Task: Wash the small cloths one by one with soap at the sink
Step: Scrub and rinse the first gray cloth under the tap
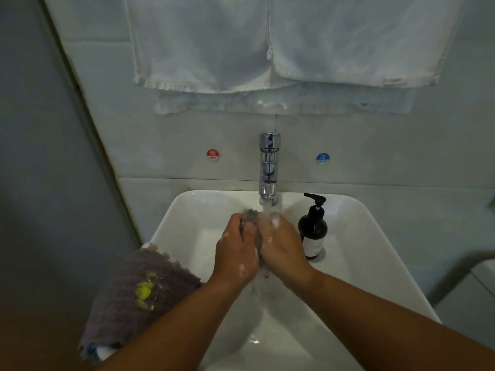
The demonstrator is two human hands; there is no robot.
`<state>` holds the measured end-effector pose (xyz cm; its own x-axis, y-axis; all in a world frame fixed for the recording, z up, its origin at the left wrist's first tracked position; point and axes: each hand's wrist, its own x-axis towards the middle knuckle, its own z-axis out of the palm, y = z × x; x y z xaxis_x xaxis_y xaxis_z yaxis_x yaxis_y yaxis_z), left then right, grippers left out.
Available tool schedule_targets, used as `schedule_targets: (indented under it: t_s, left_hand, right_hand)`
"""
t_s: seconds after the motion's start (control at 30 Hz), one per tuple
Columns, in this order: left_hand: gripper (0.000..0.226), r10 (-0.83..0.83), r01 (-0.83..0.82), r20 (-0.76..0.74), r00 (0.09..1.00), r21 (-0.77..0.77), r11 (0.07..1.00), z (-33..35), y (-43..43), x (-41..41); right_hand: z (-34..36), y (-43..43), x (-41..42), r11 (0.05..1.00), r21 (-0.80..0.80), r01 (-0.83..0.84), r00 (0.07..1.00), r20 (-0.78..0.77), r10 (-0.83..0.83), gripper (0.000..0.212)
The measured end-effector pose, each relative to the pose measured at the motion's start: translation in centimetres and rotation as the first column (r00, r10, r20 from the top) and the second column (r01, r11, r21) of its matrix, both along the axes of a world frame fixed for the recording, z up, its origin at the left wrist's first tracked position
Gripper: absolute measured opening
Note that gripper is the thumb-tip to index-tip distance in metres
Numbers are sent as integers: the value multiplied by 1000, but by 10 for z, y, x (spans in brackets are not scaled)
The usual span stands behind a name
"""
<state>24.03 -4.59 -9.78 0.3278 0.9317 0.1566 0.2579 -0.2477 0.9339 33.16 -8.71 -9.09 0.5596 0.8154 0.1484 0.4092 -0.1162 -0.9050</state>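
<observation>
Over the white sink (375, 253), my left hand (235, 250) and my right hand (282, 247) both grip one small grey cloth (250, 216), bunched between them. Only its top end and a strip between the palms show. Water runs from the chrome faucet (269, 167) onto my right fingers and the cloth. White suds dot both hands. A pile of grey cloths (128, 295), the top one smeared with a yellow stain, lies on the sink's left rim. A black pump soap bottle (312, 228) stands on the rim just right of my right hand.
White towels (267, 49) hang on the tiled wall above the faucet. A red HOT sticker (213, 155) and a blue COLD sticker (322, 158) flank the faucet. A grey wall closes in on the left; a rail (455, 271) runs at the right.
</observation>
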Motion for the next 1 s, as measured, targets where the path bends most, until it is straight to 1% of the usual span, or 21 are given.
schedule_targets:
  t_s: [0.07, 0.17, 0.23, 0.27, 0.3, 0.37, 0.4, 0.43, 0.47, 0.5, 0.53, 0.57, 0.6, 0.67, 0.73, 0.77, 0.8, 0.83, 0.87, 0.93, 1.0]
  left_hand:
    - [24, 61, -60, -23, 998, 9, 998, 1, 8, 2]
    - [24, 64, -64, -42, 997, 7, 998, 2, 4, 9]
    - [21, -3, 4, -63, 998, 26, 1000, 3, -8, 16]
    - [20, -29, 31, -65, 997, 28, 999, 4, -12, 19]
    - [21, -35, 36, -62, 997, 21, 999, 5, -13, 21]
    - [20, -2, 3, -54, 999, 8, 1000, 8, -8, 24]
    - [18, 18, -18, -60, 998, 3, 1000, 7, -2, 25]
    - [15, 39, -39, -45, 998, -12, 999, 7, 3, 26]
    - [15, 48, -49, -51, 998, -24, 999, 5, 6, 26]
    - [14, 37, -36, -95, 995, 8, 999, 3, 7, 27]
    - [11, 17, -10, -144, 989, 51, 999, 0, 5, 27]
    - [12, -3, 19, -178, 984, 88, 996, -1, 1, 28]
    - [14, -13, 27, -167, 986, 87, 996, -1, -4, 28]
    - [20, 2, 1, -99, 995, 35, 999, 4, -9, 27]
    - [26, 39, -36, -81, 996, 41, 999, 10, -5, 23]
    - [26, 58, -54, -70, 996, 52, 997, 12, 0, 19]
    - [26, 70, -67, -58, 996, 61, 996, 12, 5, 16]
    - [25, 72, -69, -48, 996, 71, 995, 11, 8, 14]
    - [26, 70, -66, -42, 997, 88, 994, 9, 9, 11]
    - [26, 32, -28, -51, 998, 91, 996, 6, 6, 8]
    - [16, -46, 48, -35, 998, 61, 997, 5, 4, 3]
  right_hand:
    - [0, -4, -9, 998, 8, -65, 997, -43, 65, 26]
    - [5, -3, 0, 997, 62, -47, 997, -52, 50, 16]
    - [6, 3, 14, 999, 40, 2, 999, 41, -4, 15]
    - [4, 4, 20, 1000, -9, 22, 990, 137, -20, 18]
    - [2, 4, 23, 999, -45, 31, 974, 224, -20, 22]
    - [-6, -1, 20, 1000, -31, 4, 950, 312, 6, 27]
    - [-9, -6, 16, 999, -16, -29, 947, 318, 33, 25]
    - [-10, -10, 11, 999, -9, -49, 959, 279, 49, 24]
    - [-8, -13, 7, 999, 3, -50, 978, 201, 49, 24]
    - [-6, -14, 6, 999, 16, -41, 991, 127, 39, 25]
    - [-5, -11, 9, 999, 40, -27, 996, 90, 23, 24]
    - [-2, -8, 13, 999, 49, -14, 994, 106, 8, 22]
    - [1, -5, 18, 999, 37, -3, 990, 140, -2, 20]
    - [4, -1, 20, 1000, 14, 17, 977, 212, -20, 22]
    - [3, -5, 14, 1000, 14, -24, 955, 297, 19, 28]
    - [3, -8, 7, 997, 1, -81, 941, 330, 76, 27]
    - [3, -12, 2, 992, 1, -128, 938, 324, 120, 26]
    - [3, -13, -1, 990, 13, -141, 952, 275, 132, 26]
    - [4, -14, -1, 992, 31, -125, 974, 193, 117, 26]
    - [7, -13, 4, 994, 66, -88, 996, 33, 86, 20]
    - [7, -13, 11, 994, 102, -28, 996, -81, 36, 11]
